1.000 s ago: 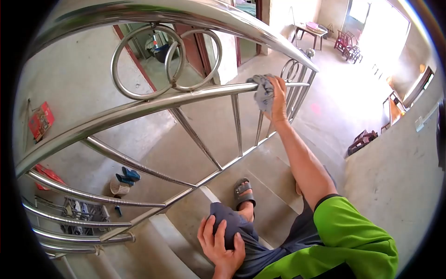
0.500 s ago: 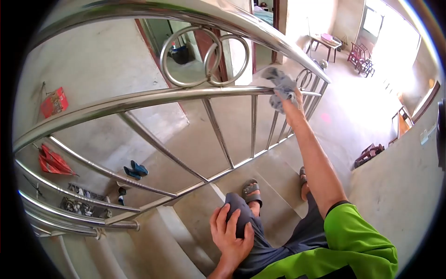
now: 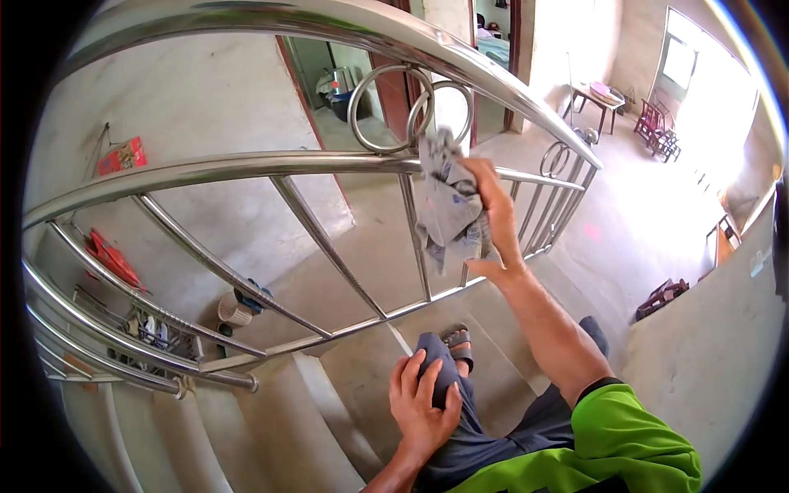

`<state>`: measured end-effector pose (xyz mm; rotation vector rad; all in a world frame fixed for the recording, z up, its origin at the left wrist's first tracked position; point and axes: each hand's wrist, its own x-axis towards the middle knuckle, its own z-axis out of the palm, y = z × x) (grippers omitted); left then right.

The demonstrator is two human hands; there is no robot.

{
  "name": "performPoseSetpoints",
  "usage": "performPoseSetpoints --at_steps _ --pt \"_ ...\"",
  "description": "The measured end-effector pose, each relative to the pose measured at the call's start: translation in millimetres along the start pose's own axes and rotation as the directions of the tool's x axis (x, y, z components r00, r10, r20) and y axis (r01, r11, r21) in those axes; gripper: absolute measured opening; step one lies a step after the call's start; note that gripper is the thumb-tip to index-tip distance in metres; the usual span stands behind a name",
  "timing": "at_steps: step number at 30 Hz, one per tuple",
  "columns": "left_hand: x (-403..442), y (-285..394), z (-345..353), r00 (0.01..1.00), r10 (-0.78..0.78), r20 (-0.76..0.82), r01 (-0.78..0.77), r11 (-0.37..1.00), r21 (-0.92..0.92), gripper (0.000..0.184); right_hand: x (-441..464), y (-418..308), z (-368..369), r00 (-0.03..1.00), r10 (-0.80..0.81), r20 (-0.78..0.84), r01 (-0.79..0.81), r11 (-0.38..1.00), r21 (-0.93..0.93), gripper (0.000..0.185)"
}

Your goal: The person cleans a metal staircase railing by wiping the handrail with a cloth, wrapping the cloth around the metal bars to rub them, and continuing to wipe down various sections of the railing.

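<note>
My right hand (image 3: 496, 214) grips a crumpled grey cloth (image 3: 452, 209) against the middle rail (image 3: 329, 163) of the stair railing. Part of the cloth rises over the rail beside the interlocking metal rings (image 3: 388, 111), and the rest hangs in front of an upright bar. Some of the fingers are hidden behind the cloth. Lower down, my left hand (image 3: 422, 403) rests on my bent left knee (image 3: 434, 353), its fingers spread over the grey trouser fabric and holding nothing.
Concrete steps (image 3: 246, 419) descend to the right under my sandalled foot (image 3: 459, 343). The thick handrail (image 3: 329, 20) arches above the middle rail. Below are a table (image 3: 593, 97), wooden chairs (image 3: 657, 127), a basket (image 3: 235, 310) and a shoe rack (image 3: 164, 329).
My right hand has slid the cloth leftward and nearer along the middle rail, towards the rings. My left hand stays on the knee. The view has shifted slightly.
</note>
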<state>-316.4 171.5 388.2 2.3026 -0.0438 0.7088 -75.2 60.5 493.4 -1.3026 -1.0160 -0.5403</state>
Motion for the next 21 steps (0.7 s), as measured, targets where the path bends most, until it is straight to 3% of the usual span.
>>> performPoseSetpoints --at_steps 1,4,5,7,9,11,12,13,15,17,19,21 --pt "0 0 0 1.0 -0.003 0.001 0.003 1.0 -0.001 0.038 11 -9 4 1.0 0.003 -0.001 -0.003 1.0 0.0 0.084" --pt "0 1 -1 1.0 0.001 0.008 -0.001 1.0 0.006 0.038 36 -15 16 0.968 0.075 -0.238 -0.111 0.983 -0.143 0.026" --pt "1 1 -1 1.0 0.005 0.008 -0.006 1.0 0.014 0.038 37 0 10 0.968 0.072 -0.239 -0.109 0.983 -0.145 0.026" --pt "1 1 -1 1.0 0.011 0.009 -0.011 1.0 0.013 0.039 30 43 -7 0.91 0.238 -0.339 -0.33 0.911 -0.247 0.048" --pt "2 -1 0 1.0 0.012 -0.005 -0.011 1.0 0.012 0.039 29 46 -18 0.953 0.182 -0.241 -0.255 0.913 -0.318 0.045" --pt "-2 -1 0 1.0 0.013 -0.003 -0.013 1.0 0.007 0.041 31 22 -18 0.981 0.168 -0.102 -0.195 0.78 -0.595 0.043" --pt "-4 -1 -1 1.0 0.013 -0.006 -0.013 1.0 0.003 0.041 33 11 -18 0.953 0.276 -0.125 -0.3 0.804 -0.514 0.042" --pt "-3 -2 -1 1.0 0.017 -0.005 -0.017 1.0 0.006 0.041 38 12 -21 0.957 0.267 -0.118 -0.288 0.807 -0.516 0.042" --pt "-3 -4 -1 1.0 0.006 -0.015 -0.006 1.0 0.009 0.041 52 18 -31 0.994 0.007 -0.105 -0.073 0.763 -0.642 0.034" --pt "-5 -6 -1 0.999 0.014 -0.04 -0.015 1.0 -0.013 0.042 68 6 -32 0.988 0.064 -0.138 -0.13 0.821 -0.556 0.034" --pt "-5 -6 -3 0.999 0.02 -0.032 -0.02 1.0 -0.009 0.041 76 -4 -34 0.999 -0.015 -0.041 -0.024 0.585 -0.811 0.034" --pt "-3 -4 -3 1.0 0.012 -0.025 -0.012 1.0 -0.006 0.04 74 8 -35 1.0 -0.022 -0.012 0.004 0.597 -0.802 0.034"
